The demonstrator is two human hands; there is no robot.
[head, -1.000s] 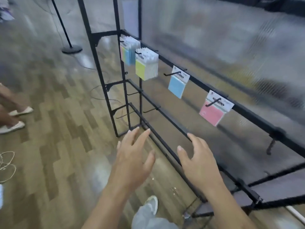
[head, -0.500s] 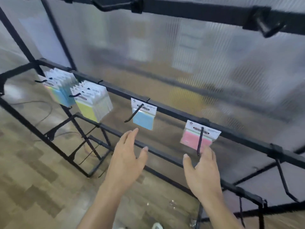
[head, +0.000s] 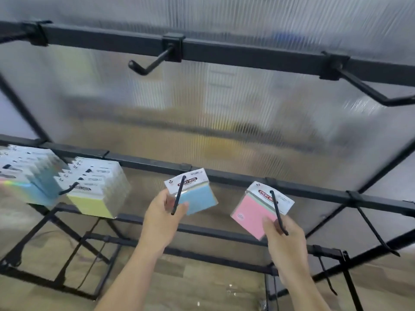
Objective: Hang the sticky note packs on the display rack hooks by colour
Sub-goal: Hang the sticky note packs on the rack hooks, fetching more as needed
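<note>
Both our arms stretch up to the rack (head: pixel 314 191). Our left hand (head: pixel 164 218) pinches the blue pack (head: pixel 199 200) by its left edge. Our right hand (head: pixel 285 239) pinches the pink pack (head: pixel 251 214) at its lower corner. Each pack hangs on a middle-bar hook.

You have one camera, and it sits on your head, so it looks from where your eyes are, forward and a little down, very near the black display rack (head: pixel 235 178). The rack's middle bar runs across the picture, its top bar (head: pixel 224 50) is high up, the ribbed see-through wall (head: pixel 224 122) is right behind, and the wood floor (head: pixel 202 288) shows at the bottom. Your left hand (head: pixel 162 221) and right hand (head: pixel 285 241) stick up from the bottom edge and hold the blue pack (head: pixel 199 198) and the pink pack (head: pixel 251 212) near the middle, while the packs far left (head: pixel 27 176) are blurry and cut off by the edge.
</note>
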